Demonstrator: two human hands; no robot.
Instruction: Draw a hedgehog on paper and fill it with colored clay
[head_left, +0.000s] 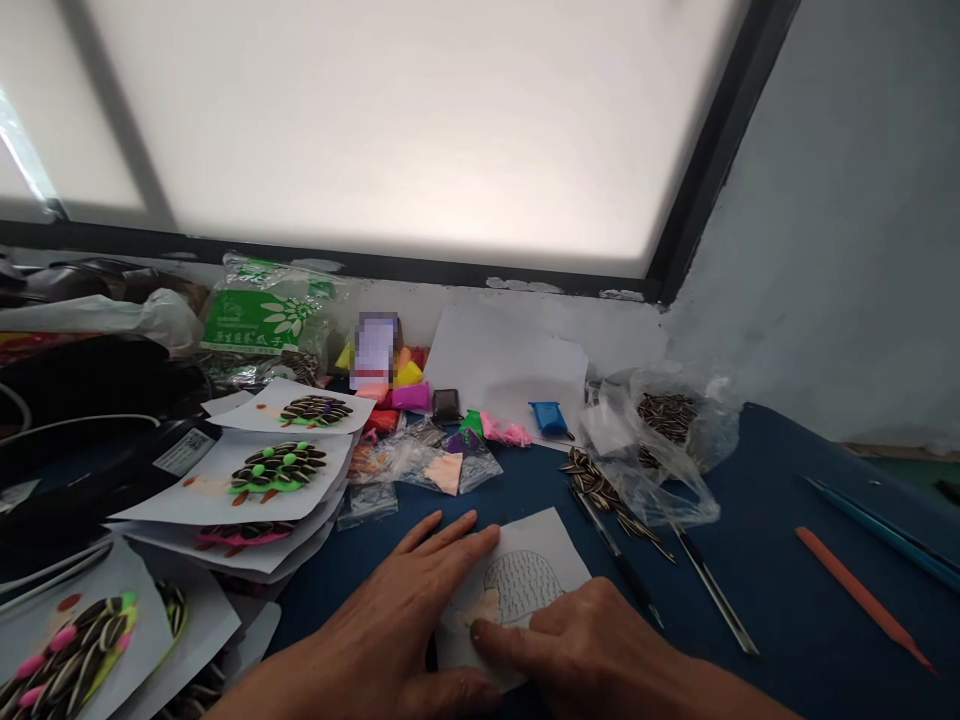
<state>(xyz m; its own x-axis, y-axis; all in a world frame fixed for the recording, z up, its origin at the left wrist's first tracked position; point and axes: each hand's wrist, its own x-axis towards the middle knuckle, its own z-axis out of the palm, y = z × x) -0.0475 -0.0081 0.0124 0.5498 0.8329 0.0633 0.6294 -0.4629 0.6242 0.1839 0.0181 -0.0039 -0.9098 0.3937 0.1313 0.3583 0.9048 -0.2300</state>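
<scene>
White paper cards (217, 460): stacked at left, decorated with striped seeds (277, 467).
Left hand (420, 610): laid flat on small white paper sheet (555, 532); fingers slightly spread, thumb apart.
Sheet: held between hands on blue tabletop (780, 520).
Flat peach-coloured patch (489, 605): seen beside inked dome outline (525, 585).
Right hand (585, 645): index extended onto patch edge, others curled; thumb hidden, pinch can't be told.
Black-gripped clear pen (611, 545): laid right of sheet.
</scene>
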